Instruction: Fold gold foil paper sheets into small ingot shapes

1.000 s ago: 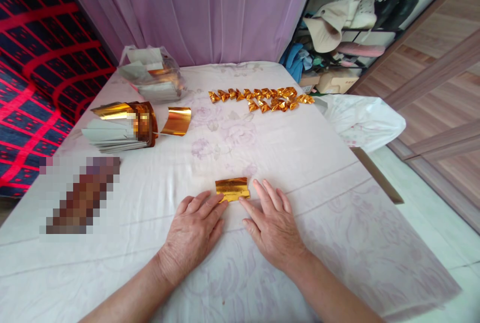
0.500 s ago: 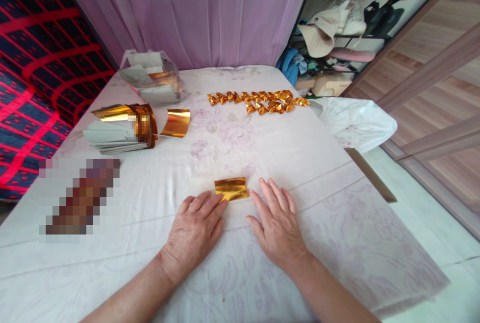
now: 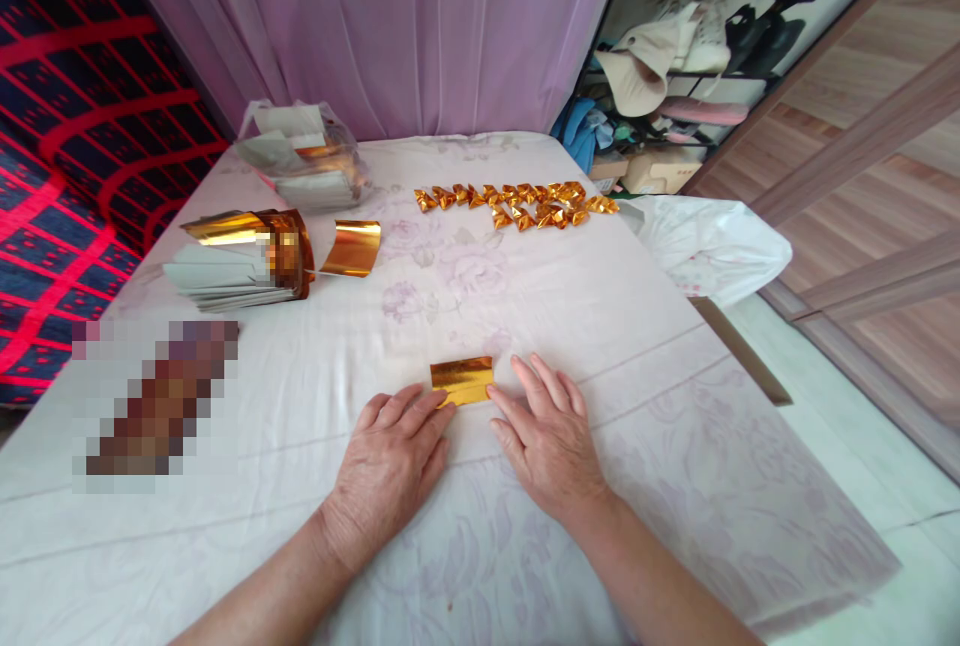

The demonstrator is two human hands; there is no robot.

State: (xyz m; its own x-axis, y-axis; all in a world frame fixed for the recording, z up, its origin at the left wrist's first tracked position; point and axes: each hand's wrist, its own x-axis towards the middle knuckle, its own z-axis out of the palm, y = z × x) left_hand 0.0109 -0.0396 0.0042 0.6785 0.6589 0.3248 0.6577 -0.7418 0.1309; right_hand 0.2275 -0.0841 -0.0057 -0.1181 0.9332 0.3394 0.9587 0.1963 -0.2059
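A small rectangle of gold foil paper (image 3: 463, 377) lies flat on the table in front of me, with a crease running across its length. The fingertips of my left hand (image 3: 397, 446) rest on its near left corner, the hand flat and the fingers stretched out. My right hand (image 3: 549, 431) lies palm down with its fingers spread, its index fingertip touching the near right corner of the paper. Neither hand grips anything. Farther back, several folded gold paper pieces (image 3: 517, 196) are lined up in rows.
At the left stand a stack of gold-and-grey paper sheets (image 3: 232, 271), a single gold sheet (image 3: 350, 248) and a clear plastic bag of sheets (image 3: 304, 156). A blurred patch (image 3: 157, 401) covers something nearer. A white plastic bag (image 3: 727, 241) hangs beyond the right table edge.
My right hand has moved slightly left, so its index finger now meets the gold paper's corner. A crease shows more clearly along the paper. My left hand has stayed in place.
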